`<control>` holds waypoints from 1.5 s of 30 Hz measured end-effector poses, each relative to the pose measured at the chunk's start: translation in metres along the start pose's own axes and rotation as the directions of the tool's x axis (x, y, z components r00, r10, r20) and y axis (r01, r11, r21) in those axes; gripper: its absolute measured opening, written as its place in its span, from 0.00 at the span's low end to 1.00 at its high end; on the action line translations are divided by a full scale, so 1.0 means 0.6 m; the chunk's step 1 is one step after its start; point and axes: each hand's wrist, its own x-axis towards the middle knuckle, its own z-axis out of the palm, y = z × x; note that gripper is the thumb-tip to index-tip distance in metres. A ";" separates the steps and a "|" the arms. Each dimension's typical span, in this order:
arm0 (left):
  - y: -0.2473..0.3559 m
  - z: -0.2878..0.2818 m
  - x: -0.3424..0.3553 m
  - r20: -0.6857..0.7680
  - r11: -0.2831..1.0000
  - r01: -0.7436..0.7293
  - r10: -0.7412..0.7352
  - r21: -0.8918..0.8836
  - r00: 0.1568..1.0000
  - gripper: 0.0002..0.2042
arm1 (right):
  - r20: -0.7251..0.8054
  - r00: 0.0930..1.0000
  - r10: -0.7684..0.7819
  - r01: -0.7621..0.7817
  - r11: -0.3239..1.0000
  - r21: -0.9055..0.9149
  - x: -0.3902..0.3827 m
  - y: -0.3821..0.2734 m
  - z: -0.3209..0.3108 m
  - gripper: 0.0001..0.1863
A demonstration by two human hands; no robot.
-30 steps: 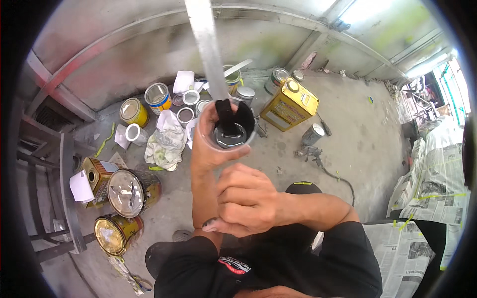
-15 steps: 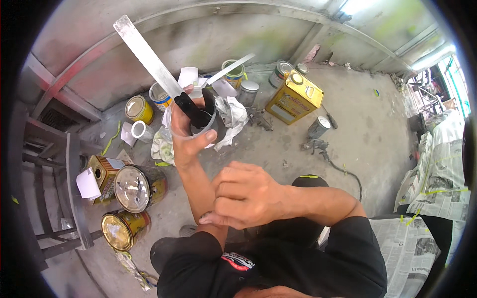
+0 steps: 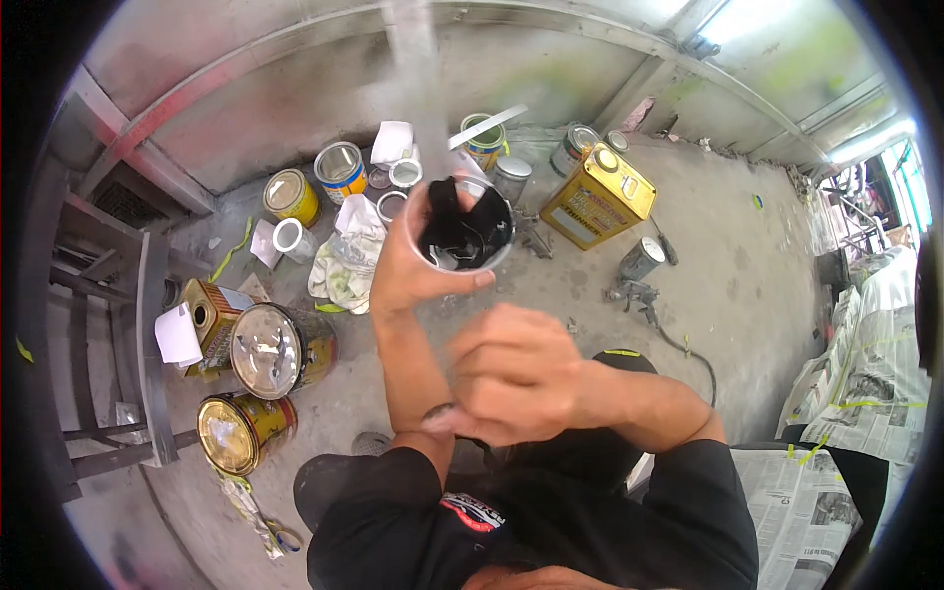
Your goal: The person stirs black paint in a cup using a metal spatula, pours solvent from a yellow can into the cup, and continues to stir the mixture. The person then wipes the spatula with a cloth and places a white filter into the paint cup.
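Gripping a tilted cup point(image 3: 462, 236) of black paint above the yellow can point(image 3: 598, 197), the left hand point(image 3: 408, 265) risks spilling it; right hand point(image 3: 511, 379) fingers curl loosely, empty.

I see the cup point(image 3: 462, 236) held up in my left hand point(image 3: 413, 270), with a stick point(image 3: 418, 79) standing in it, and my right hand point(image 3: 516, 379) sits nearer to me, below the cup. On the floor point(image 3: 737, 295) behind the cup lie several tins point(image 3: 339, 169), with a rag point(image 3: 349, 256) to its left. The square can point(image 3: 598, 197) stands to the right with the spray gun point(image 3: 639, 270) just beside it, three big cans point(image 3: 270, 349) sit at far left, and newspapers point(image 3: 865, 383) lie at far right.
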 end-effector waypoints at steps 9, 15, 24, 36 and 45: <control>-0.027 0.007 -0.001 0.459 0.981 0.191 -0.158 -0.027 0.874 0.54 | -0.476 0.664 0.576 -0.654 0.757 0.003 0.020 0.088 -0.091 0.30; -0.061 0.016 -0.001 0.536 0.938 0.215 -0.037 -0.273 0.843 0.54 | -0.323 0.461 0.827 -0.697 0.562 0.445 0.010 0.111 -0.089 0.34; -0.081 0.003 -0.009 0.685 0.866 0.392 -0.082 -0.310 0.723 0.50 | 0.354 0.478 0.804 -0.873 0.390 0.294 0.001 0.122 -0.100 0.18; -0.132 0.033 -0.029 0.550 0.605 0.490 -0.101 -0.628 0.829 0.52 | 0.492 0.353 0.796 -0.918 0.396 0.019 -0.007 0.137 -0.105 0.15; -0.143 -0.011 0.007 0.554 0.847 0.335 -0.058 -0.413 0.830 0.54 | 0.263 0.379 0.887 -0.924 0.380 0.050 -0.006 0.136 -0.109 0.15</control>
